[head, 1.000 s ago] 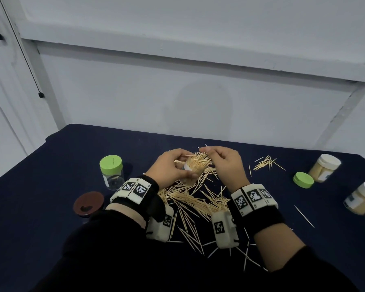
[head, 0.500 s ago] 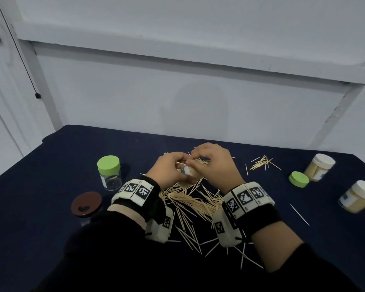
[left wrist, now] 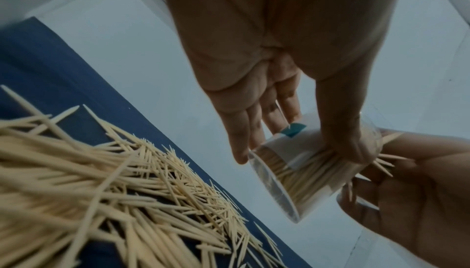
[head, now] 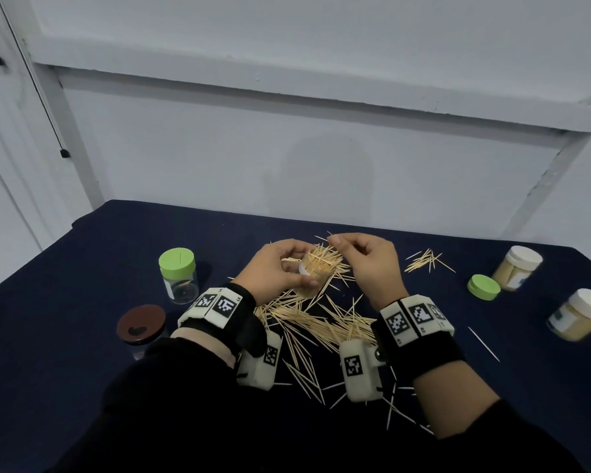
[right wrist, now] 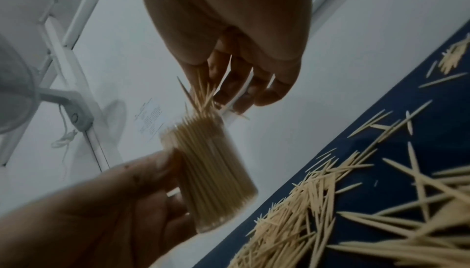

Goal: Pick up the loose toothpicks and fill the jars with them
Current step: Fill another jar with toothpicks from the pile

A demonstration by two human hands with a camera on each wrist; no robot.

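My left hand (head: 277, 264) grips a clear jar (head: 316, 278) packed with upright toothpicks, holding it tilted a little above the dark blue table (head: 82, 336). In the left wrist view the fingers (left wrist: 254, 131) wrap the jar (left wrist: 305, 169). My right hand (head: 362, 254) hovers at the jar's mouth with curled fingers. In the right wrist view its fingertips (right wrist: 229, 83) pinch a few toothpicks (right wrist: 201, 91) sticking out above the rest of the jar (right wrist: 213, 169). A big pile of loose toothpicks (head: 314, 322) lies under and between my wrists.
A green-lidded jar (head: 178, 278) and a brown-lidded jar (head: 140, 327) stand at the left. At the right are a small toothpick heap (head: 423, 262), a loose green lid (head: 483, 286), two white-lidded full jars (head: 519, 268) (head: 580, 314) and a lone toothpick (head: 483, 343).
Half a second ago my right hand covered the jar's mouth, pressing the tips; now it has lifted up and to the right, so the tips show again. The left hand still holds the jar.
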